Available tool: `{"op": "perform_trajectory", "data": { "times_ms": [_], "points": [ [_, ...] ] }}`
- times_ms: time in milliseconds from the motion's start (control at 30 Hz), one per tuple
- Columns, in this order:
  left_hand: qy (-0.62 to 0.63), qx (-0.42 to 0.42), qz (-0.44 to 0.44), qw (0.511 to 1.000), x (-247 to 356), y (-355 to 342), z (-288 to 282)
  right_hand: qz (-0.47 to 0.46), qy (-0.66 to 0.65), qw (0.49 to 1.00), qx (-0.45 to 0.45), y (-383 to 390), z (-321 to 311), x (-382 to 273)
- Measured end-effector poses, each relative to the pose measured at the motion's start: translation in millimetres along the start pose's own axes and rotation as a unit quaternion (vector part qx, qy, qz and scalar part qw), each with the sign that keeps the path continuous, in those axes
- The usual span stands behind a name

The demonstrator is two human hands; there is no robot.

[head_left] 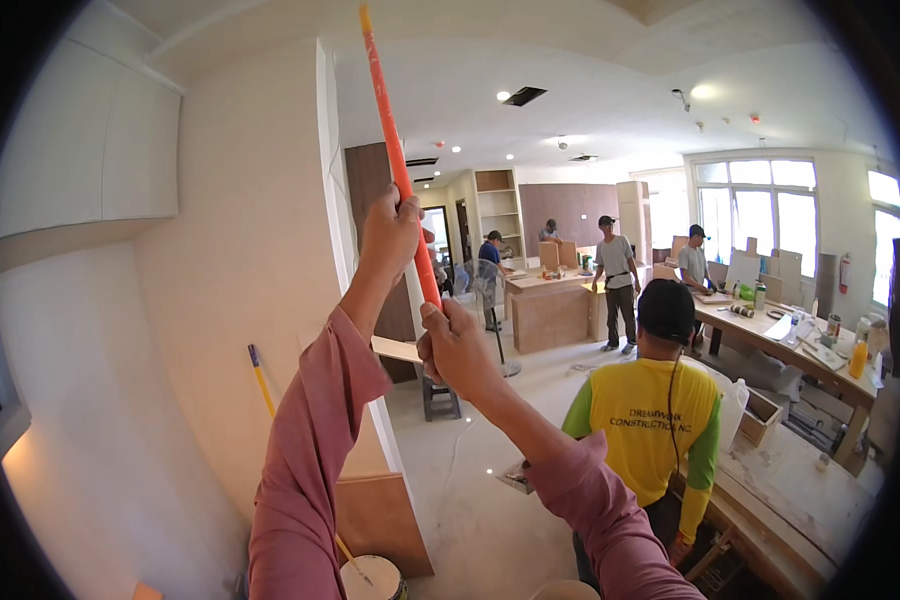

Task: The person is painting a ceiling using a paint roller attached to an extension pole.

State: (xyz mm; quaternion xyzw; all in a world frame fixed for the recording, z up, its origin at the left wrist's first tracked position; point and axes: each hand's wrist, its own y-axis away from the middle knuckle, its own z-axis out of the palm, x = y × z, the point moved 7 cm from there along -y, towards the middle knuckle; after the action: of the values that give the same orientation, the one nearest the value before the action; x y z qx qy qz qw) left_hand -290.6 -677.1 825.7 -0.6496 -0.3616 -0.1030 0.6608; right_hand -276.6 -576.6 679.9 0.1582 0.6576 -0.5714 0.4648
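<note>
Both my arms are raised, in rolled-up mauve sleeves, on a long orange pole [388, 110] that slants up toward the ceiling. Its surface has pale smears, and a yellow section shows at the top; whatever is beyond that lies out of the picture. My left hand [390, 235] is wrapped round the pole's middle. Lower down, my right hand [460, 345] grips it near the bottom end, closed around it. Close by on the left stands a cream wall [240, 230] with a projecting corner.
A person [650, 410] in a yellow and green shirt stands close at front right, beside a dusty workbench [800, 500]. At lower left are a paint bucket [375, 580] and a leaning yellow pole [261, 385]. Several people work farther back, near a standing fan [487, 285].
</note>
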Motion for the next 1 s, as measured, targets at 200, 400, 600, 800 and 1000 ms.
{"op": "perform_trajectory", "data": {
  "times_ms": [200, 400, 600, 800, 1000],
  "points": [
    [0.029, 0.024, 0.055, 0.998, 18, -32, -18, -0.048, -0.016, 0.999, -0.018, -37, 16, -12],
    [0.011, 0.015, -0.026, 0.999, -6, -3, -28, -0.004, -0.021, 0.999, -0.046, -8, 24, 3],
    [0.023, 0.024, 0.022, 0.999, 17, -28, -36, -0.038, -0.017, 0.999, -0.034, -36, 32, -11],
    [0.034, 0.007, -0.012, 0.999, -4, 12, -18, 0.057, 0.013, 0.997, -0.050, 3, 16, 20],
    [0.029, 0.036, 0.034, 0.998, 18, -16, -31, -0.045, 0.012, 0.997, -0.056, -27, 27, -6]
  ]
}}
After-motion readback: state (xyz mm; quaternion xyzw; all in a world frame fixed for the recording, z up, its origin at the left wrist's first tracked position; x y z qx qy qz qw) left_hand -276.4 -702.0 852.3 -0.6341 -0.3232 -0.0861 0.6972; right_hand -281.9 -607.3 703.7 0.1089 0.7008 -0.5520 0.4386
